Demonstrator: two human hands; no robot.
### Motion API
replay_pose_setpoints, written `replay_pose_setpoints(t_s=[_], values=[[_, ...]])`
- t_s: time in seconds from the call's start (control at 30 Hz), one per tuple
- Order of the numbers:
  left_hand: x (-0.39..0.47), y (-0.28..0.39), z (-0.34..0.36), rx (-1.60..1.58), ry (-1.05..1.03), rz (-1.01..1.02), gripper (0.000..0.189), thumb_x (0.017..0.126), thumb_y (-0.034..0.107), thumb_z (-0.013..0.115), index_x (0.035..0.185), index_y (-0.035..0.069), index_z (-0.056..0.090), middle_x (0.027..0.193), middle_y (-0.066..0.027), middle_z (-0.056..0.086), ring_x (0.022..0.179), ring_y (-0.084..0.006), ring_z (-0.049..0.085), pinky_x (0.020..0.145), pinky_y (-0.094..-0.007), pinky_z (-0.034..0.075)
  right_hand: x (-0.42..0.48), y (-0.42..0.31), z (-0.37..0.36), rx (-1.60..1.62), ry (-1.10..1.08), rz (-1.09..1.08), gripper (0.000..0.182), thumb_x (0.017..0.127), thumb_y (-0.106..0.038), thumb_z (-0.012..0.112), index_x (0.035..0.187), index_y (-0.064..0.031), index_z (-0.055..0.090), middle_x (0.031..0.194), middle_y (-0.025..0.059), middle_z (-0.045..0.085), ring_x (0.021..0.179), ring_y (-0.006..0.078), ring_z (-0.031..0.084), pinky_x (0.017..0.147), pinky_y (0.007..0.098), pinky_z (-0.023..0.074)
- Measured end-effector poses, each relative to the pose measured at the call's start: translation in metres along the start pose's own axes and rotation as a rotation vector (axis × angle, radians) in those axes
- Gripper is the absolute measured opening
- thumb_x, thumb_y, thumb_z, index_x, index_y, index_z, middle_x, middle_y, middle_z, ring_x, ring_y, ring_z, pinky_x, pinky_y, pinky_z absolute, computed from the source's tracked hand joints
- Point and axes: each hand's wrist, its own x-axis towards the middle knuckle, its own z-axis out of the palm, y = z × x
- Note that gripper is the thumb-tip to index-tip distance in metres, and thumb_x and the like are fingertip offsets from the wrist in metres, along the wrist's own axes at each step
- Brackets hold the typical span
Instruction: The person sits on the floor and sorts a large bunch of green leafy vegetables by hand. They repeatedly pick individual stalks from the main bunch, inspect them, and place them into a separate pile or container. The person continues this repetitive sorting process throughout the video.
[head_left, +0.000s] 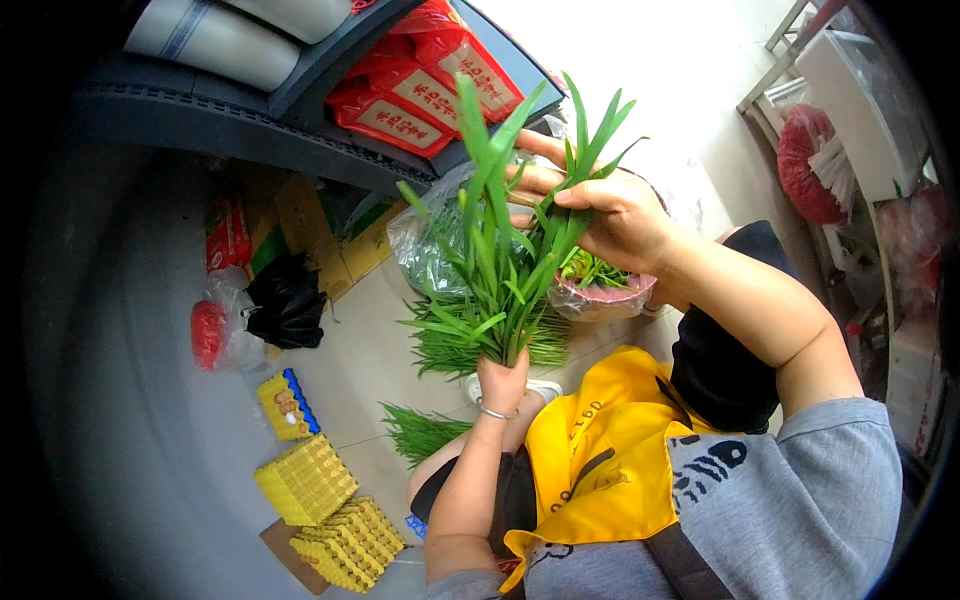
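My left hand (504, 384) grips a bunch of long, flat green leaves (491, 255), probably garlic chives, near its base. The leaf tips fan upward and away from me. My right hand (619, 214) is among the upper leaves on the right side, with its fingers spread behind them and its thumb in front. Below the bunch, a pile of thin green stalks (450, 352) lies on the floor. A pink basin (611, 298) lined with clear plastic holds loose leaves, partly hidden under my right hand. Beyond the pile sits a clear plastic bag (424, 255).
Another heap of green stalks (424, 433) lies beside my leg. Yellow egg trays (307, 480) are stacked on the floor at left, near a black plastic bag (289, 307). A dark shelf (247, 135) holds red packages (420, 105). White boxes (862, 112) stand at right.
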Motion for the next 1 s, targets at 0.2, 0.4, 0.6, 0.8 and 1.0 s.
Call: replay_pose_setpoints(t_s=[0.2, 0.4, 0.6, 0.8, 1.0], values=[[-0.002, 0.010, 0.001, -0.151, -0.095, -0.053, 0.010, 0.082, -0.002, 0.055, 0.089, 0.000, 0.062, 0.088, -0.0058, 0.065, 0.082, -0.0156, 0.060, 0.077, -0.0298, 0.047, 0.002, -0.003, -0.002, -0.043, -0.026, -0.003, 0.068, 0.081, -0.008, 0.048, 0.143, -0.0041, 0.021, 0.136, 0.0216, 0.041, 0.126, 0.0307, 0.042, 0.104, 0.0408, 0.0343], [0.000, 0.011, 0.003, -0.175, -0.107, -0.059, 0.013, 0.082, -0.005, 0.055, 0.094, 0.000, 0.059, 0.088, -0.0054, 0.063, 0.083, -0.0152, 0.058, 0.078, -0.0298, 0.046, 0.005, 0.000, -0.004, -0.120, -0.007, -0.006, 0.067, 0.082, -0.010, 0.051, 0.142, -0.0032, 0.022, 0.138, 0.0212, 0.039, 0.125, 0.0303, 0.042, 0.102, 0.0406, 0.0361], [-0.003, 0.018, 0.002, -0.176, -0.161, -0.023, 0.015, 0.081, -0.005, 0.055, 0.095, 0.000, 0.057, 0.088, -0.0055, 0.063, 0.083, -0.0152, 0.058, 0.079, -0.0298, 0.046, 0.008, 0.006, -0.003, -0.214, 0.087, 0.018, 0.063, 0.088, -0.022, 0.058, 0.139, -0.0025, 0.027, 0.131, 0.0185, 0.046, 0.120, 0.0252, 0.048, 0.101, 0.0372, 0.0382], [-0.007, 0.027, -0.003, -0.315, -0.318, -0.066, 0.013, 0.082, -0.002, 0.056, 0.094, 0.000, 0.058, 0.090, -0.0056, 0.062, 0.084, -0.0152, 0.058, 0.079, -0.0293, 0.046, 0.011, 0.009, -0.005, -0.301, 0.094, 0.013, 0.074, 0.087, -0.045, 0.057, 0.140, -0.0039, 0.026, 0.133, 0.0146, 0.046, 0.121, 0.0235, 0.046, 0.098, 0.0360, 0.0399], [-0.013, 0.033, -0.007, -0.469, -0.488, -0.120, 0.017, 0.082, -0.001, 0.055, 0.099, 0.000, 0.054, 0.091, -0.0063, 0.060, 0.088, -0.0159, 0.056, 0.081, -0.0302, 0.045, 0.012, 0.002, -0.005, -0.413, 0.312, -0.012, 0.066, 0.090, -0.055, 0.044, 0.134, -0.0064, 0.037, 0.129, 0.0105, 0.051, 0.117, 0.0188, 0.048, 0.095, 0.0329, 0.0386]])
